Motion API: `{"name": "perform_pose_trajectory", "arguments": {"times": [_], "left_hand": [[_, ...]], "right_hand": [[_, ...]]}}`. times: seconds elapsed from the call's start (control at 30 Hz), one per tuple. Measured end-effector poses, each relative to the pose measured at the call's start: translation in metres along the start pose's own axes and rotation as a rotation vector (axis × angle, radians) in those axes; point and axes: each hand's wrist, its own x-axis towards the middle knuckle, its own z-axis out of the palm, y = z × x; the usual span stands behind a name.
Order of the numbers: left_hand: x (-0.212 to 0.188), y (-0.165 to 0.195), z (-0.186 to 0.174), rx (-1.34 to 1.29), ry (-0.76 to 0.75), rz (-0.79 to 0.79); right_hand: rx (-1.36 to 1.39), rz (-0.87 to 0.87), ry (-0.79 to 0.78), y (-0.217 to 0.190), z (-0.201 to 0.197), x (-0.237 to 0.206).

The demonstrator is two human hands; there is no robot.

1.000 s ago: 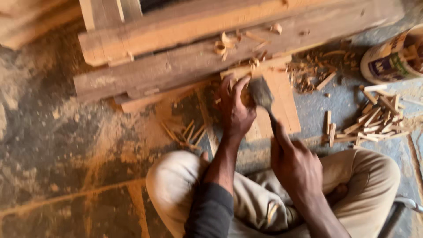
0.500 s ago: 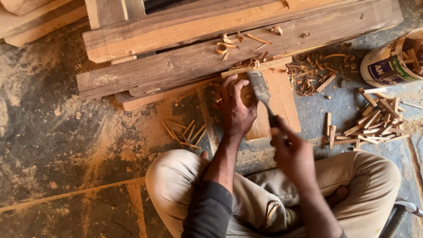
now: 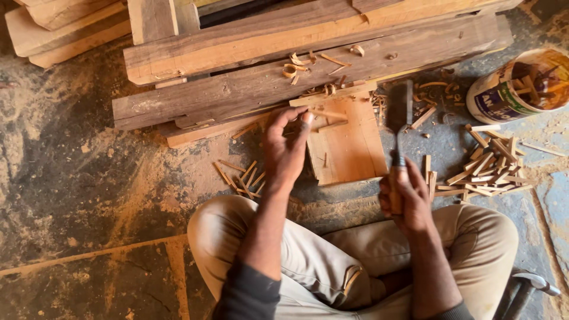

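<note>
A small stick of wood (image 3: 327, 112) lies across the upper part of a flat orange board (image 3: 349, 142), which rests on the dusty floor (image 3: 71, 172) against the near edge of a long weathered beam (image 3: 249, 89); the left hand (image 3: 285, 148) pinches the stick's left end between fingertips and thumb, apparently to steady it on the board, which seems to serve as a working block; the right hand (image 3: 403, 198) is clenched round the wooden handle of a broad chisel (image 3: 398, 127), held just off the board's right edge with its blade pointing away from the body, clear of the stick and not touching it; the person sits cross-legged at the board's near edge, so both hands reach it easily.

Curled shavings (image 3: 296, 65) lie on top of the beam above the board; a second, paler beam (image 3: 284, 35) lies behind it; a few thin slivers (image 3: 240, 178) lie left of the board, beside the left wrist; to the right, a heap of short cut sticks (image 3: 486, 166) lies on the floor, and beyond it, near the upper right corner of the view, stands a white tub (image 3: 510, 89) filled with more sticks; nothing lies between the chisel and the stick, though the fingers holding the stick sit close to it.
</note>
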Motion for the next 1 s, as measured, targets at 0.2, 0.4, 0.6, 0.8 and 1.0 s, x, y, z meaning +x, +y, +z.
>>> {"name": "perform_pose_trajectory", "arguments": {"times": [0.2, 0.4, 0.6, 0.8, 1.0], "left_hand": [[-0.015, 0.022, -0.043, 0.175, -0.144, 0.131], [-0.021, 0.024, -0.097, 0.678, -0.328, -0.044], [-0.012, 0.043, -0.124, 1.188, -0.32, 0.143], [-0.019, 0.09, -0.055, 1.013, -0.246, 0.362], [-0.061, 0.095, 0.109, 0.626, -0.727, 0.471]], "right_hand": [[-0.224, 0.055, 0.034, -0.007, 0.024, 0.002], [-0.296, 0.072, 0.041, -0.018, 0.041, -0.002], [-0.262, 0.086, 0.059, -0.022, 0.048, -0.003], [-0.245, 0.068, 0.041, -0.017, 0.047, -0.002], [-0.771, -0.589, -0.078, 0.002, 0.04, 0.005]]}}
